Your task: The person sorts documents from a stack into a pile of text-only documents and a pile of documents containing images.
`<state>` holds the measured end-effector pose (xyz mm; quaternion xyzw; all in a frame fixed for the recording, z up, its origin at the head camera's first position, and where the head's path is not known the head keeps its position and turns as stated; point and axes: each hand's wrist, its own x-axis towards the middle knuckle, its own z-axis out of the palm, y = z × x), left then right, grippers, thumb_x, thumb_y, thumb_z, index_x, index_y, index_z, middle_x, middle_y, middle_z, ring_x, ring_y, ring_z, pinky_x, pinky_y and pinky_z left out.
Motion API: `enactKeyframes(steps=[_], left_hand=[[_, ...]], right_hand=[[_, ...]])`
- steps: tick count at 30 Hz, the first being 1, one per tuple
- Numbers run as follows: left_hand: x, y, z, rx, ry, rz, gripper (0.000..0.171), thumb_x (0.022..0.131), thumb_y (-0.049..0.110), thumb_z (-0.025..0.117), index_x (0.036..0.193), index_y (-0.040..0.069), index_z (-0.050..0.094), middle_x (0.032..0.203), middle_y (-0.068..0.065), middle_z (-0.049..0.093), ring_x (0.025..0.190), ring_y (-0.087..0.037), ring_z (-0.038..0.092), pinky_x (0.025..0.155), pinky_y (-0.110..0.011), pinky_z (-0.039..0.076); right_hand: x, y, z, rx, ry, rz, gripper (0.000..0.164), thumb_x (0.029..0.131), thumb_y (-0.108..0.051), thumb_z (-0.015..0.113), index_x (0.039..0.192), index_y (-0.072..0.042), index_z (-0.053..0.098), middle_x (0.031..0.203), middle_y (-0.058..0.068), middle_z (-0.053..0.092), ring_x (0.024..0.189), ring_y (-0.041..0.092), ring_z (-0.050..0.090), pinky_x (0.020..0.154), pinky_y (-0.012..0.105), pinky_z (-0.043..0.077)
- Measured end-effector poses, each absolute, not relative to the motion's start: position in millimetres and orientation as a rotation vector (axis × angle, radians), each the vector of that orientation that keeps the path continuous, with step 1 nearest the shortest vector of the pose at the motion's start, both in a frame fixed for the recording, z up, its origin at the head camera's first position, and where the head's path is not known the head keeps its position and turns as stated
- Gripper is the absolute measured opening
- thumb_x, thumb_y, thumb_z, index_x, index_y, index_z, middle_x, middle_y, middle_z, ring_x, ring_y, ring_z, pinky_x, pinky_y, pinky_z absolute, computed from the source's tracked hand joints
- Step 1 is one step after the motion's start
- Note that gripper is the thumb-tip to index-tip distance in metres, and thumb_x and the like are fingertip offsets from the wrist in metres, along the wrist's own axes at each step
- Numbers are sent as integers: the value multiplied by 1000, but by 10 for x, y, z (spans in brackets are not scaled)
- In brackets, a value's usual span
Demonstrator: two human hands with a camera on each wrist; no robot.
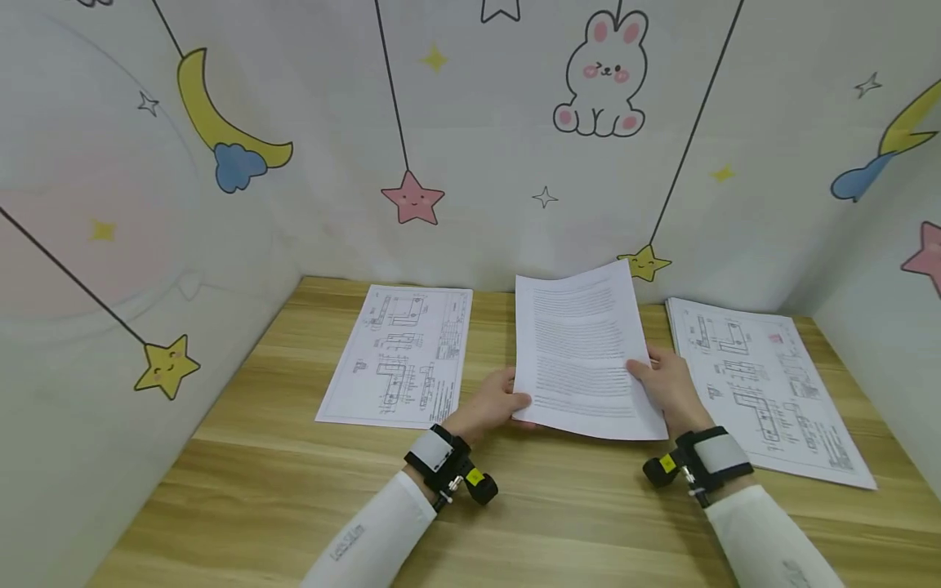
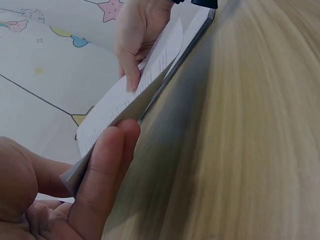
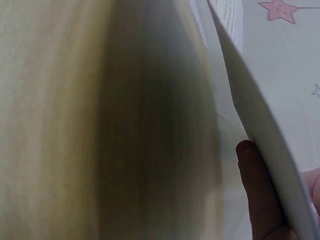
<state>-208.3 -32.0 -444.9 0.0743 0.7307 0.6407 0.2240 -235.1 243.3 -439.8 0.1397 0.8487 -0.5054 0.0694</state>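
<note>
Both hands hold up a sheaf of white paper [image 1: 581,351] printed with lines of text, tilted above the table in the head view. At its lower left edge the left hand [image 1: 496,402] pinches it, thumb in front and fingers behind. The right hand [image 1: 665,384] grips the right edge, its thumb over the printed face. In the left wrist view, the left hand's fingers [image 2: 102,170] lie under the paper's edge, and the right hand [image 2: 140,40] shows farther off. In the right wrist view a finger [image 3: 257,190] supports the paper's back [image 3: 260,120].
A sheet with technical drawings [image 1: 404,359] lies on the wooden table [image 1: 272,482] at the left. At the right lies a stack of similar drawing sheets [image 1: 772,392], close beside the right hand. A cartoon-printed wall covering [image 1: 485,106] stands behind the table.
</note>
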Motion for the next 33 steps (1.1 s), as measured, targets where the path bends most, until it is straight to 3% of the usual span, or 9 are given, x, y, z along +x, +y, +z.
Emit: enactKeyframes(steps=[5, 11, 16, 20, 25, 33], left_hand=[[-2079, -401, -4501, 156, 1974, 1764, 39, 96, -5, 53, 135, -7, 49, 110, -27, 69, 86, -31, 74, 72, -34, 62], [-2087, -473, -4555, 116, 2089, 1675, 33, 94, 0, 62, 126, -5, 57, 102, -21, 72, 67, -15, 69, 63, -28, 60], [-2099, -536, -4565, 119, 2296, 1522, 25, 93, 8, 67, 116, 0, 64, 86, -10, 70, 52, -9, 63, 54, -23, 55], [-2084, -559, -4542, 161, 2463, 1358, 14, 91, 13, 70, 101, 4, 67, 65, -3, 63, 46, -9, 58, 45, -20, 45], [-2074, -546, -4518, 192, 2570, 1214, 10, 89, 15, 72, 92, 7, 68, 53, 0, 57, 40, -10, 52, 42, -20, 35], [-2069, -551, -4466, 191, 2635, 1077, 16, 86, 12, 75, 97, 3, 68, 54, -2, 59, 40, -11, 54, 41, -20, 37]], right_hand=[[-2408, 2380, -4495, 366, 2563, -1491, 49, 103, -20, 49, 148, 0, 42, 125, 23, 64, 83, 13, 68, 67, 25, 56], [-2476, 2345, -4554, 330, 2684, -1252, 52, 101, -23, 55, 146, 1, 44, 127, 23, 62, 95, 23, 65, 71, 26, 52], [-2525, 2288, -4530, 242, 2768, -1061, 54, 100, -22, 56, 145, 4, 44, 134, 26, 58, 109, 32, 59, 85, 41, 51], [-2540, 2253, -4499, 168, 2808, -943, 54, 98, -20, 57, 143, 7, 45, 135, 30, 56, 113, 37, 58, 91, 48, 50], [-2534, 2251, -4473, 56, 2854, -829, 49, 96, -20, 60, 135, 8, 52, 127, 29, 61, 104, 35, 60, 82, 43, 51], [-2560, 2250, -4468, 27, 2876, -687, 51, 95, -25, 62, 134, 8, 53, 126, 29, 62, 98, 34, 61, 79, 42, 51]])
